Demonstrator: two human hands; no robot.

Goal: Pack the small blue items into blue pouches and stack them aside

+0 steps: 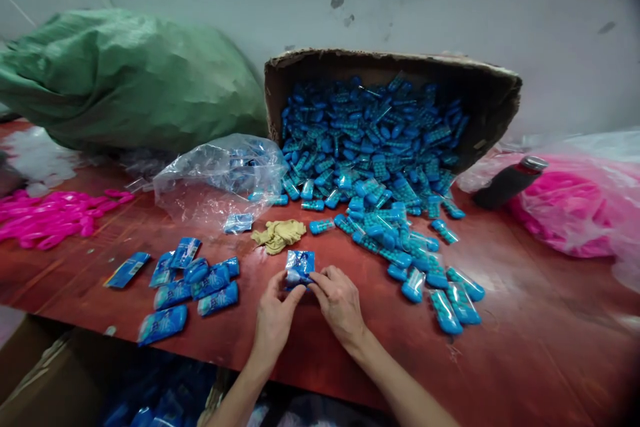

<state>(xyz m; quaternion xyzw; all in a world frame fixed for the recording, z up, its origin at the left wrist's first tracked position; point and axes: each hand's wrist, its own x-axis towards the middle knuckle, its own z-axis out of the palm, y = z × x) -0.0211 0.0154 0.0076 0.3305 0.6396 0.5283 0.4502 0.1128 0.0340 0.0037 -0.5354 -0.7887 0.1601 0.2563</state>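
Both my hands meet over a small blue printed packet (301,260) near the front middle of the red table. My left hand (278,300) pinches its near left side between thumb and finger. The fingers of my right hand (336,297) are closed on its near right side. To the left lie several blue wrapped packs (173,295) with the same kind of print. A pile of blue containers with clear, green-dotted fronts (385,220) spreads across the table to the right. Just beyond the packet is a crumpled yellow cloth-like piece (279,235).
A cardboard box (495,90) on its side spills blue containers. A clear plastic bag (185,180) and a green sack (130,80) stand at the back left. Pink pieces (55,213) lie far left. A dark bottle (510,183) leans by a pink-filled bag (570,207).
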